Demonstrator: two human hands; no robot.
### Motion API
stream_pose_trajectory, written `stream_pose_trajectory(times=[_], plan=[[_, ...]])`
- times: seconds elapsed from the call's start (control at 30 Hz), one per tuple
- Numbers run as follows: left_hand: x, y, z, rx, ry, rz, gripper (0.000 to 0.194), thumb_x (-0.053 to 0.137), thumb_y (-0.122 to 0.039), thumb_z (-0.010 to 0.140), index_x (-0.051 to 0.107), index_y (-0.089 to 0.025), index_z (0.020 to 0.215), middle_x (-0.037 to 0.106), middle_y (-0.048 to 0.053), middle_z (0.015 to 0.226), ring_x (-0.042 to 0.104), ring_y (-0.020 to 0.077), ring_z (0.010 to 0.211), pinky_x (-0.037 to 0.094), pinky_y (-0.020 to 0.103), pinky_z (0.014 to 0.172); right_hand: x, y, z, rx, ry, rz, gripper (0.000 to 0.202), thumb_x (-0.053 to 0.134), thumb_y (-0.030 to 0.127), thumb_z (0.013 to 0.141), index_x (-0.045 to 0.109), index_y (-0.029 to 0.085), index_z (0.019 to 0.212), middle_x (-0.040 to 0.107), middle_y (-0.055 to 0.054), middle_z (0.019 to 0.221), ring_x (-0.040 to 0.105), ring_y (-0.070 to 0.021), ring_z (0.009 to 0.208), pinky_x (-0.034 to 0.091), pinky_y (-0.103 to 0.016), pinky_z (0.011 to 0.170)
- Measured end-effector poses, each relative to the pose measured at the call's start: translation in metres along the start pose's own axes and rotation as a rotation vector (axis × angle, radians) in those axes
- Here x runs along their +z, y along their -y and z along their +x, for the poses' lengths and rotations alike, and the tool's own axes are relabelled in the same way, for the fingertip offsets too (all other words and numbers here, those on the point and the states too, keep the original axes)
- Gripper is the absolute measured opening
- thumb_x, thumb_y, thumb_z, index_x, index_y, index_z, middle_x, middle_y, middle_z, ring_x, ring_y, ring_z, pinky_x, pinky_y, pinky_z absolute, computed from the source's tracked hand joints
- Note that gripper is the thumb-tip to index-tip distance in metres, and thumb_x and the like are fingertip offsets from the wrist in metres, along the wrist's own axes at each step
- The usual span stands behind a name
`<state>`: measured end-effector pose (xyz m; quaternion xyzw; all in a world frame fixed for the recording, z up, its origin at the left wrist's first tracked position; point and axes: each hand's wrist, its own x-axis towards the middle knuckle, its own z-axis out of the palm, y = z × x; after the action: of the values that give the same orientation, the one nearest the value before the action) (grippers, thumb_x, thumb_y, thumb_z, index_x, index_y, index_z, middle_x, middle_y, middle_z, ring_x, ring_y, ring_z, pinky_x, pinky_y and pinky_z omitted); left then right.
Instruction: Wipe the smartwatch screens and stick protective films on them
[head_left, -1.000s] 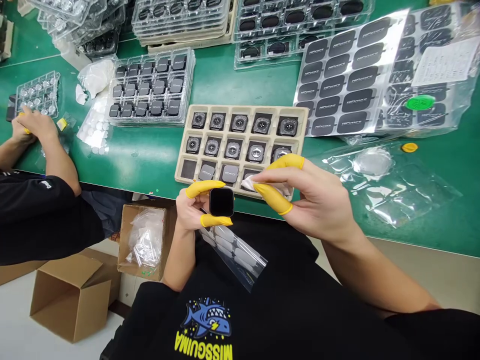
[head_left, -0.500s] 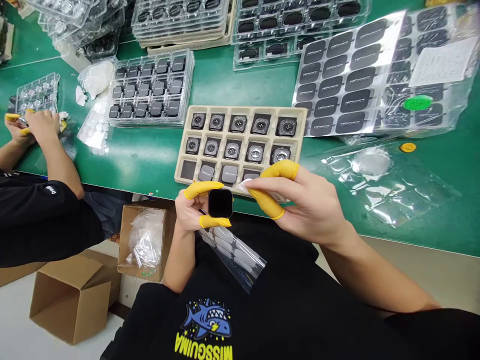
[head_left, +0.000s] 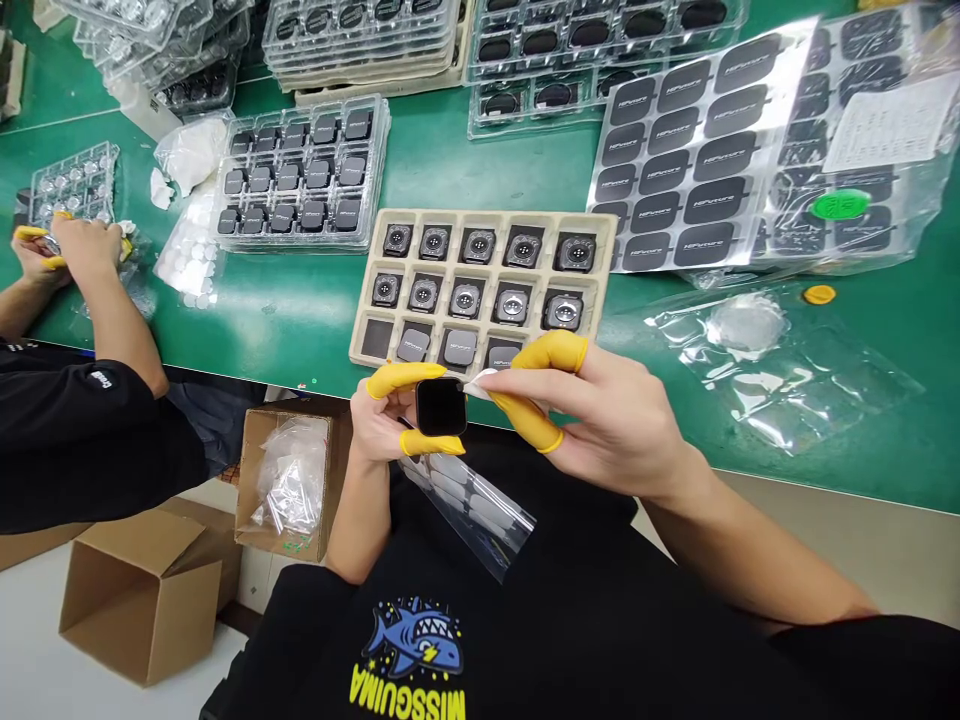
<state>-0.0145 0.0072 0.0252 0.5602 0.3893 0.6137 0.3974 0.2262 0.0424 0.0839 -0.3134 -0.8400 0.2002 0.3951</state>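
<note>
My left hand (head_left: 373,418), with yellow finger cots on its thumb and a finger, grips a square smartwatch (head_left: 441,407) by its edges, its black screen facing me. A clear strip of film with grey labels (head_left: 480,505) hangs below that hand. Between the thumb and fingers of my right hand (head_left: 600,410), also in yellow cots, is a small white wipe (head_left: 480,383). The wipe is at the watch's upper right corner; whether it touches, I cannot tell. Just beyond my hands lies a beige tray (head_left: 363,312) of watches, most showing their backs, a few covered by grey labels.
Label sheets (head_left: 679,160) and clear bags (head_left: 795,370) lie to the right. A clear tray of dark pieces (head_left: 289,180) sits behind to the left, with more stacked trays (head_left: 360,50) at the back. A co-worker's hands (head_left: 82,245) work at far left, above cardboard boxes (head_left: 150,590).
My right hand has moved slightly left, bringing the white wipe up to the watch's corner. My left hand and the watch have barely moved.
</note>
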Motion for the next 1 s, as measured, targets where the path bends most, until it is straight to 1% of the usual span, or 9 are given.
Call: stream_pose_trajectory(times=[0.17, 0.3, 0.4, 0.53, 0.7, 0.77, 0.87, 0.93, 1.0], plan=[[0.000, -0.002, 0.000, -0.021, -0.019, 0.044, 0.081, 0.108, -0.074, 0.048, 0.089, -0.023, 0.108, 0.075, -0.003, 0.073, 0.068, 0.0114, 0.056, 0.064, 0.024, 0.056, 0.003, 0.003, 0.000, -0.028, -0.003, 0.006, 0.030, 0.068, 0.011, 0.103, 0.080, 0.029, 0.124, 0.074, -0.003, 0.095, 0.070, -0.0147, 0.075, 0.055, -0.026, 0.066], [-0.002, -0.002, -0.002, -0.042, -0.035, 0.075, 0.076, 0.105, -0.076, 0.055, 0.089, -0.023, 0.108, 0.077, 0.000, 0.076, 0.071, 0.0149, 0.062, 0.065, 0.028, 0.060, 0.004, 0.004, -0.001, -0.015, 0.002, 0.002, 0.031, 0.067, 0.011, 0.103, 0.081, 0.030, 0.122, 0.074, -0.003, 0.095, 0.069, -0.0151, 0.075, 0.054, -0.027, 0.067], [-0.003, -0.003, -0.001, -0.038, -0.009, 0.057, 0.075, 0.108, -0.070, 0.056, 0.089, -0.023, 0.110, 0.074, -0.002, 0.073, 0.068, 0.0132, 0.060, 0.061, 0.025, 0.057, 0.001, 0.005, -0.001, -0.045, 0.031, -0.027, 0.031, 0.066, 0.010, 0.103, 0.081, 0.029, 0.123, 0.075, -0.004, 0.096, 0.069, -0.0154, 0.075, 0.053, -0.027, 0.066], [-0.004, -0.003, -0.001, -0.034, 0.047, 0.004, 0.075, 0.111, -0.060, 0.055, 0.088, -0.025, 0.118, 0.069, -0.005, 0.067, 0.061, 0.0095, 0.052, 0.055, 0.021, 0.051, 0.000, 0.007, 0.000, -0.070, 0.090, -0.053, 0.028, 0.064, 0.011, 0.106, 0.083, 0.024, 0.122, 0.074, -0.006, 0.095, 0.067, -0.0157, 0.076, 0.050, -0.028, 0.065], [-0.007, -0.001, -0.005, -0.075, 0.043, 0.037, 0.075, 0.110, -0.060, 0.057, 0.089, -0.022, 0.118, 0.066, -0.004, 0.063, 0.063, 0.0120, 0.049, 0.055, 0.022, 0.047, 0.004, 0.007, 0.000, -0.142, 0.104, -0.033, 0.027, 0.060, 0.012, 0.109, 0.082, 0.019, 0.124, 0.072, -0.007, 0.095, 0.063, -0.0150, 0.075, 0.047, -0.028, 0.063], [-0.008, -0.001, -0.005, -0.074, 0.031, 0.045, 0.071, 0.109, -0.059, 0.061, 0.089, -0.023, 0.118, 0.066, -0.004, 0.062, 0.064, 0.0127, 0.048, 0.056, 0.022, 0.046, 0.002, 0.004, 0.001, -0.186, 0.150, 0.002, 0.028, 0.058, 0.014, 0.112, 0.081, 0.019, 0.124, 0.070, -0.006, 0.091, 0.061, -0.0151, 0.073, 0.046, -0.028, 0.063], [-0.008, -0.001, -0.005, -0.026, -0.001, 0.008, 0.068, 0.108, -0.059, 0.064, 0.088, -0.025, 0.119, 0.074, -0.002, 0.070, 0.070, 0.0136, 0.052, 0.060, 0.022, 0.048, -0.008, -0.006, 0.001, -0.254, 0.252, 0.036, 0.029, 0.054, 0.017, 0.114, 0.082, 0.021, 0.123, 0.066, -0.003, 0.084, 0.059, -0.0158, 0.069, 0.044, -0.030, 0.060], [-0.007, -0.001, -0.004, -0.006, -0.016, -0.003, 0.070, 0.109, -0.061, 0.062, 0.088, -0.025, 0.118, 0.078, -0.002, 0.075, 0.071, 0.0132, 0.052, 0.061, 0.023, 0.047, -0.017, -0.012, -0.001, -0.242, 0.270, 0.041, 0.028, 0.056, 0.018, 0.114, 0.082, 0.021, 0.123, 0.069, -0.004, 0.086, 0.062, -0.0159, 0.071, 0.046, -0.029, 0.061], [-0.007, -0.001, -0.003, -0.019, -0.013, 0.005, 0.071, 0.109, -0.063, 0.060, 0.088, -0.024, 0.116, 0.076, -0.003, 0.073, 0.069, 0.0123, 0.050, 0.060, 0.022, 0.045, -0.022, -0.015, -0.003, -0.178, 0.231, 0.048, 0.026, 0.058, 0.017, 0.114, 0.082, 0.022, 0.122, 0.072, -0.005, 0.093, 0.067, -0.0157, 0.075, 0.050, -0.028, 0.064]])
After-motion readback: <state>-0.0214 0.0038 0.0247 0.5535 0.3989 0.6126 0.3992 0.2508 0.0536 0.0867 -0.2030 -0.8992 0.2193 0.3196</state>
